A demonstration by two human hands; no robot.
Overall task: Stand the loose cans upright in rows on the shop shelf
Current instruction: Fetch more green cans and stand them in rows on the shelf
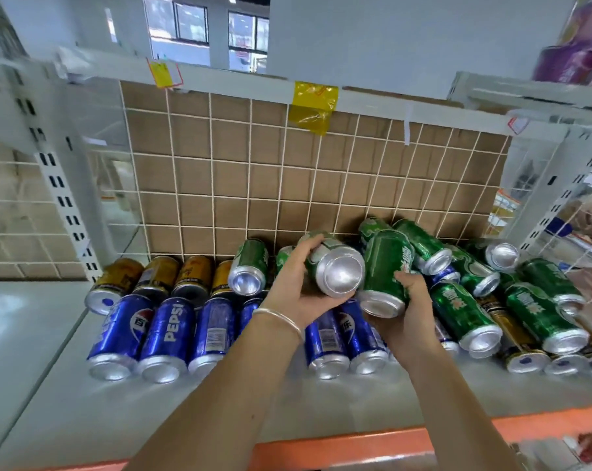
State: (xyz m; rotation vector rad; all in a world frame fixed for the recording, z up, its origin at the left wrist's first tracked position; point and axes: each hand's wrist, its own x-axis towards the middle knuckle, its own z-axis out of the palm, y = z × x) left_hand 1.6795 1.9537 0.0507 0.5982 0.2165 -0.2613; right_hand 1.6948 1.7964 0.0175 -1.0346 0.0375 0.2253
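My left hand (296,287), with a silver bangle at the wrist, grips a green can (335,266) lying on its side, base toward me. My right hand (406,314) holds another green can (386,270) from below, tilted with its base down and toward me. Both cans are lifted above the white shelf (152,419). Several blue Pepsi cans (167,338) lie in a row at the front. Gold cans (158,277) lie behind them on the left. A loose heap of green cans (464,311) lies on the right.
A wire grid over brown cardboard (253,178) backs the shelf. The upper shelf edge (240,85) carries yellow price tags. An orange strip (355,447) runs along the front edge. White slotted uprights (60,188) stand at both sides. Purple packs (579,52) sit at the upper right.
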